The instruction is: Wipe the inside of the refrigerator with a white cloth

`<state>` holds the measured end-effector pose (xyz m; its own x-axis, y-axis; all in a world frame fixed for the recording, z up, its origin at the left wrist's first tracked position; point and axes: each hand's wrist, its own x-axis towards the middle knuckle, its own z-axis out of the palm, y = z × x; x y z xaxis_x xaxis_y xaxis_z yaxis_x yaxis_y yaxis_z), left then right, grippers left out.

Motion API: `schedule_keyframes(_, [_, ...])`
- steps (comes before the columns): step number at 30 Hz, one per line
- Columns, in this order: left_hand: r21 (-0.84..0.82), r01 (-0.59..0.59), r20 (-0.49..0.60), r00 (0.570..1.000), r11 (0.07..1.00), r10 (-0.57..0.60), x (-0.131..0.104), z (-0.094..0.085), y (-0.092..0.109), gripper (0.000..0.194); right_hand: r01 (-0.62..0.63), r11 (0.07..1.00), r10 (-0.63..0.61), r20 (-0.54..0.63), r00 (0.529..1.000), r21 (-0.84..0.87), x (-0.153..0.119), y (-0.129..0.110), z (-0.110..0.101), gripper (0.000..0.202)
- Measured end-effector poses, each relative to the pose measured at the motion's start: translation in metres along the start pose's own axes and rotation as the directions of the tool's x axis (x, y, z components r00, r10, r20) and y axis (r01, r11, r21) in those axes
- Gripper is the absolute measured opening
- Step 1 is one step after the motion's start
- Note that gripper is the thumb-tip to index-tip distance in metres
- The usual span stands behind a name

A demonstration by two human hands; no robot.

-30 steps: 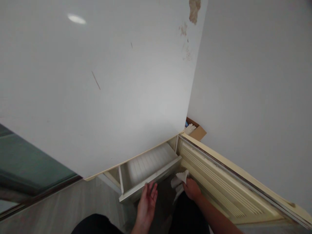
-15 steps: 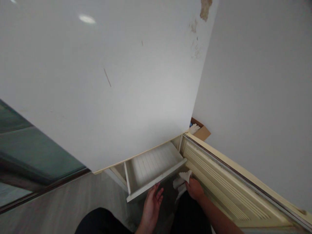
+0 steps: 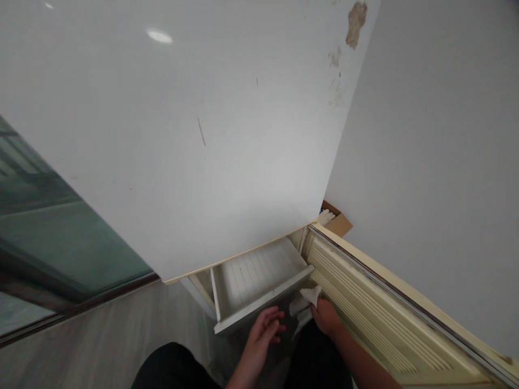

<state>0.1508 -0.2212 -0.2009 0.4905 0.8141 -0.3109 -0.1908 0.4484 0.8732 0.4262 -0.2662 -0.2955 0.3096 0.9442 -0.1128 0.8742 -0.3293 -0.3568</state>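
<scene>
A pulled-out white drawer with a ridged bottom juts from beneath a large white panel. My left hand is just in front of the drawer's front edge, fingers loosely bent and apart, with nothing visible in them. To its right, my right hand is closed around a crumpled white cloth. Part of the cloth is hidden by the fingers, and its lower end hangs in shadow. Beside my right hand stands an open cream door with a ribbed inner face.
Scratches and a brown worn patch mark the white panel. Behind the door, an open cardboard box holds a white glove. Dark-framed glass is at left above a grey floor. My knees are at the bottom.
My left hand has moved slightly right and away from the drawer front, its fingers turned toward the right. The right hand still holds the cloth. The view has shifted a little.
</scene>
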Motion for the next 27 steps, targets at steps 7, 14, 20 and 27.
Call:
schedule_keyframes(7, [0.406, -0.307, -0.143, 0.909, 0.861, 0.392, 0.017, -0.068, 0.051, 0.02, -0.006, 0.999, 0.008, 0.042, 0.999, -0.045, 0.0, 0.008, -0.002, 0.04])
schedule_keyframes(14, [0.471, -0.228, -0.19, 0.917, 0.852, 0.35, 0.025, -0.083, 0.035, 0.009, -0.037, 0.996, 0.042, 0.054, 0.998, -0.08, 0.0, 0.002, -0.005, 0.041])
schedule_keyframes(20, [0.575, -0.246, -0.131, 0.913, 0.78, 0.385, 0.021, -0.086, 0.035, 0.028, -0.063, 0.996, 0.065, 0.032, 0.997, -0.063, -0.006, -0.009, -0.008, 0.038])
schedule_keyframes(27, [0.738, -0.256, -0.04, 0.907, 0.624, 0.419, 0.023, -0.09, 0.028, 0.038, -0.006, 0.997, 0.008, -0.017, 1.0, 0.077, -0.008, -0.047, 0.0, 0.051])
